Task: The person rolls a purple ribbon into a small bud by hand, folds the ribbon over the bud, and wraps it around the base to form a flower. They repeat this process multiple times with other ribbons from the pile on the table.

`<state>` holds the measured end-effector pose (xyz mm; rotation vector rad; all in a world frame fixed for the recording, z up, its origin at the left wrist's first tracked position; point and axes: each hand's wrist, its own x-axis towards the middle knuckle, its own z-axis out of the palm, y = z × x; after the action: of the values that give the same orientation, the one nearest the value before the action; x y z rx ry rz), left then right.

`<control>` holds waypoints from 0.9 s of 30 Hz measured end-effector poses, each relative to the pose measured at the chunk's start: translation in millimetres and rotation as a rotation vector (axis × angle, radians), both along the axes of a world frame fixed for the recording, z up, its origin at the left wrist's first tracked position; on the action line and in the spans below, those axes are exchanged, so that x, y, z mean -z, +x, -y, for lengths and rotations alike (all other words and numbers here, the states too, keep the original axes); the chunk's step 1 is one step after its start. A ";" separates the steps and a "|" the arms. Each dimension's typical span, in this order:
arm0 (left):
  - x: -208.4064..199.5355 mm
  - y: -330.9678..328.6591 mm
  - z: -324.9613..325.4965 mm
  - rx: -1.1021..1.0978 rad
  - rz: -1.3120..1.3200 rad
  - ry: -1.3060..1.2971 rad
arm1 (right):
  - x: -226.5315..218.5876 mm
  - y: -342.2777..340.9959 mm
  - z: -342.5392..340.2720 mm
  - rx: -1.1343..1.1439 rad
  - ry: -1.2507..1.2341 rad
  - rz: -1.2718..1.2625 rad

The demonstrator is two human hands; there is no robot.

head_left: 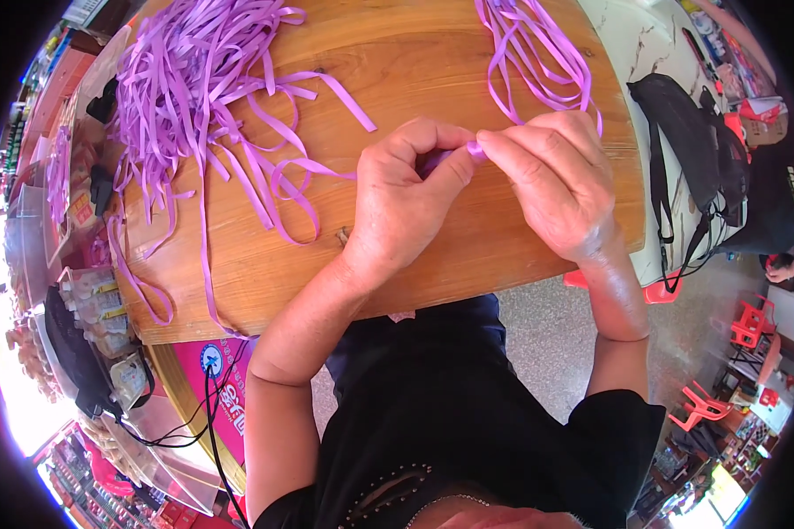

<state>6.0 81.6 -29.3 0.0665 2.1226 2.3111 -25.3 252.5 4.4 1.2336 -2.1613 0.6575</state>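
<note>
Over the wooden table, my left hand point(408, 189) and my right hand point(551, 176) meet at their fingertips. Between them they pinch a short piece of purple ribbon point(475, 150), its loop partly hidden inside the curled fingers of my left hand. A big tangled heap of purple ribbons point(194, 79) covers the table's far left, and loose strands trail from it toward my left wrist. Past my right hand, a smaller bunch of looped purple ribbons point(538, 53) lies at the far right of the table.
The wooden table point(468, 247) ends just in front of my body. A black bag point(688, 132) with straps rests on a white marbled surface point(631, 35) to the right. Black cables point(210, 414) hang at the left, near a pink printed panel point(225, 379). Red plastic chairs point(701, 407) stand farther right.
</note>
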 end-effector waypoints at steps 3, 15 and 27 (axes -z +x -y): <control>-4.3 -3.9 1.7 0.035 0.101 0.092 | -2.3 -7.7 -3.8 -0.076 0.051 0.002; -8.6 -4.6 -1.1 -0.012 0.216 0.182 | 16.4 2.4 3.8 0.032 -0.351 0.369; -4.9 -2.2 -2.8 0.071 -0.040 0.263 | 18.7 5.5 7.5 -0.089 -0.790 1.167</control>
<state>3.8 84.4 -24.4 0.1861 1.7863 2.5501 -19.7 245.0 -14.2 0.4909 -2.1459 2.4125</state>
